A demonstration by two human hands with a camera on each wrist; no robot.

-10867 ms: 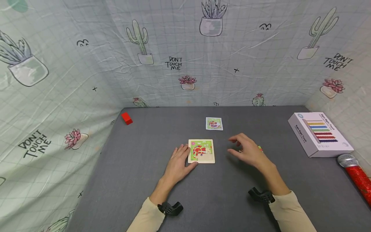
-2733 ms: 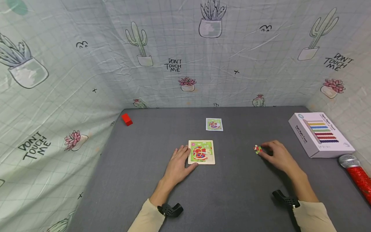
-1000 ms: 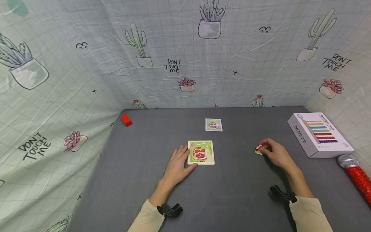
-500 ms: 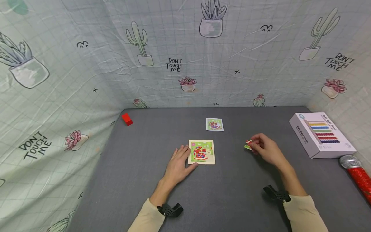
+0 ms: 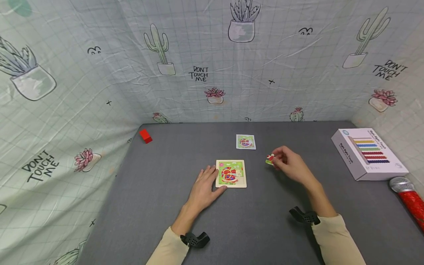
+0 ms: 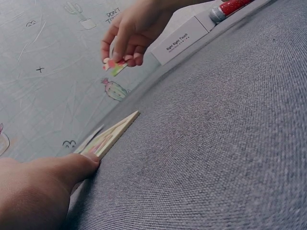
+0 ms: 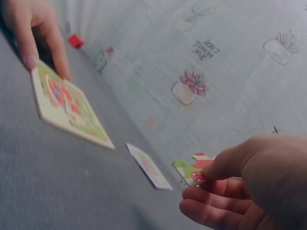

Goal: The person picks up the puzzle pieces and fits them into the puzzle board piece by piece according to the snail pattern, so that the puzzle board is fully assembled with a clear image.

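Observation:
A square wooden jigsaw board [image 5: 245, 180] lies on the table, with a red and green picture and a pale bare patch at its right side. My left hand [image 5: 204, 189] rests along its left edge with fingers straight, the thumb at the near corner. Right of the board, raised above the table, my right hand [image 5: 292, 167] pinches a jigsaw piece [image 7: 189, 171] between thumb and fingers. The piece is green and red with white dots, and the thumb covers part of it. In the left wrist view, the left thumb [image 6: 79, 167] touches the board's edge.
Beyond the board lies a small picture card [image 5: 246, 142]. A red block [image 5: 145, 136] sits at the far left corner. On the right are a white box [image 5: 369, 154] and a red microphone [image 5: 410, 202]. A printed curtain [image 5: 185, 95] surrounds the table.
My right hand has picked the jigsaw piece up from the table's right side and carried it left towards the board. The board's picture is fuller than at first. My left hand stays put.

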